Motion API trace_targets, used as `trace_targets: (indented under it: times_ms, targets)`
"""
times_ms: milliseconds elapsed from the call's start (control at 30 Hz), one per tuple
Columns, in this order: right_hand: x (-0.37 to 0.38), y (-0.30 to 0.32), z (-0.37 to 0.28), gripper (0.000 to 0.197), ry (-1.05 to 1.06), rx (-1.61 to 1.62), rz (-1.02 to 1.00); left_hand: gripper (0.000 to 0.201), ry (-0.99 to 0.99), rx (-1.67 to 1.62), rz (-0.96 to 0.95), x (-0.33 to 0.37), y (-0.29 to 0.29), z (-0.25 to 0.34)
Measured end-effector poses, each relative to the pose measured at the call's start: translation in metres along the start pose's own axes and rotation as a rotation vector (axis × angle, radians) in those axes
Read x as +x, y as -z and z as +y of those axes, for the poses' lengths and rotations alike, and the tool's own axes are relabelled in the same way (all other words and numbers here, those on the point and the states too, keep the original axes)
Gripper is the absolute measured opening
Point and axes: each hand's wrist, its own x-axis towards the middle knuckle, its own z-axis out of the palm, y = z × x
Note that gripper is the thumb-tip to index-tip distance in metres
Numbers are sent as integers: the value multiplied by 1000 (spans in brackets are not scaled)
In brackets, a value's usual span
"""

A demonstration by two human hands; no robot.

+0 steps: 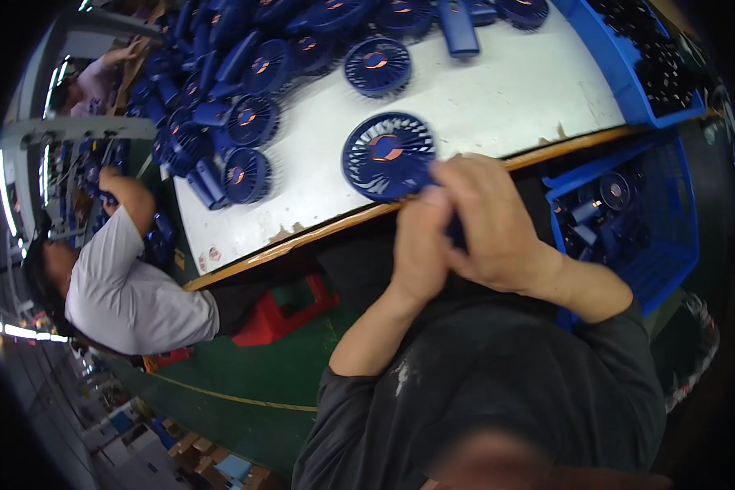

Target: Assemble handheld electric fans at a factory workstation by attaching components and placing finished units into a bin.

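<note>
A dark blue handheld fan with a round slatted cage and a copper-coloured centre is held over the table's front edge. My left hand is closed against the near side of its handle. From the right, my right hand wraps the same handle, its fingers near the base of the cage. Most of the handle is hidden by both hands, and the fingers are slightly blurred. Just beyond lies another blue fan on the white tabletop.
A heap of blue fans covers the table's far left. A blue bin of small black parts stands at far right. Below the edge, a blue crate holds more fans. A co-worker sits left, near a red stool.
</note>
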Motion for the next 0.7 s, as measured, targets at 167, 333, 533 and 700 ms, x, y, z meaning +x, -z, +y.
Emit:
trace_targets:
  times_ms: [167,333,533,700]
  targets:
    - [-64,16,18,46,-675,790,32,96,-558,1110,-64,21,3,66]
    - [-176,73,96,44,-872,254,544,68,-411,1107,745,25,219,116]
    - [-368,132,213,62,-1196,-606,277,88,8,836,988,29,322,102]
    - [-388,136,219,58,-1205,-831,25,63,-169,504,869,23,345,106]
